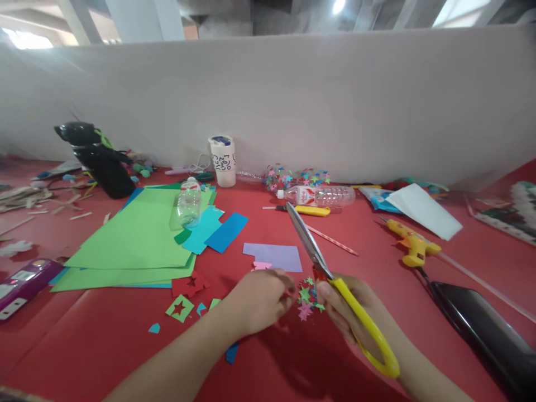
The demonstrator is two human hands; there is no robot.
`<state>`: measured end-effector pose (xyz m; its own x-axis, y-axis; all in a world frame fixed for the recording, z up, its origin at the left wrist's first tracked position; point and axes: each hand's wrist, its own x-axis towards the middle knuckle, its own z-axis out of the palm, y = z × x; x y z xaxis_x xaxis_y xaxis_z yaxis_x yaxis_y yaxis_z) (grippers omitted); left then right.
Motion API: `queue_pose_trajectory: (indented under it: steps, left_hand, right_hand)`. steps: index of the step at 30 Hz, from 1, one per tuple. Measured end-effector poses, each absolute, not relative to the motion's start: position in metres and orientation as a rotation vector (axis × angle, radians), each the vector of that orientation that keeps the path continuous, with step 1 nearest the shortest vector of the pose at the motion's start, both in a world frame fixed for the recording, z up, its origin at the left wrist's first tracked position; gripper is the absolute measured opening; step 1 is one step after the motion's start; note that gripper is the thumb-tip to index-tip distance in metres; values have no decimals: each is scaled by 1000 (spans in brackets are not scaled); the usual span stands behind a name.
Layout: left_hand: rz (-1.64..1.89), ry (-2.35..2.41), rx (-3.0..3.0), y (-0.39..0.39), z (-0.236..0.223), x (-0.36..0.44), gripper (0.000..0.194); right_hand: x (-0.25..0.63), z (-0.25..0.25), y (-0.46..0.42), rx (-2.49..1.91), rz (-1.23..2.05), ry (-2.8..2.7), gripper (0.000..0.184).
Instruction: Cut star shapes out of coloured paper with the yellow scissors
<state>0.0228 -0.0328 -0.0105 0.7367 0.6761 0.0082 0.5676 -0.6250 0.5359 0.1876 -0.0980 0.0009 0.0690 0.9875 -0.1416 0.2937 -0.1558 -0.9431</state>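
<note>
Head view: your right hand (347, 312) is clenched around the yellow-handled scissors (335, 279), fingers through the yellow loop, blades shut and pointing up and away toward the back of the red tabletop (104, 346). Your left hand (259, 298) sits just left of it, fingers pinched together on something small and red at the tips; too small to tell what exactly. Between the two hands lies a little pile of paper stars (307, 298), green, pink and blue, resting on the tabletop and touching or nearly touching both hands.

Just beyond the left hand: a lilac paper rectangle (274, 255) with a pink scrap (262, 265) at its near edge. Left of that, red paper offcuts (188, 285) and a green square with a star hole (180, 308). Further left, a stack of green paper sheets (129, 240) with blue pieces (226, 231) and an empty clear bottle (188, 202) lying on top.

Back row: a white cup (223, 161), a bag of coloured stars (293, 177), a lying plastic bottle with a red label (318, 195), and a yellow utility knife (307, 210). To your right: a yellow glue gun (412, 243), white paper (422, 209), and a black object (486, 329) at the tabletop edge. Far left: a purple device (23, 282).
</note>
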Motion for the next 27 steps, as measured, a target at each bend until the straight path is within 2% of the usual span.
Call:
queue_pose_trajectory:
  steps: [4,6,8,14,21,27]
  left_hand:
    - [371,1391,2259,-18,1,5,18]
    - [372,1440,2243,-14,3,-3,39]
    - [280,1447,2286,-13,0,-8,47]
    - [201,1417,2191,-15,-14,-7,24]
    - [248,1338,2203,-17,-11,-6,17]
    - [334,1271,1969,-13,-12,-6,13]
  right_hand:
    - [190,-2,-98,-1569,1101,-1337,48]
    - [191,-3,-97,-1571,1092,-1348,49]
    - [191,-4,-97,-1564,1092,-1347,49]
    - [188,-4,-98,-1549,1084,-1326,46]
    - [188,-5,-97,-1574,1080,-1356,46]
    - [188,-3,-96,-1570,1098,-1339,49]
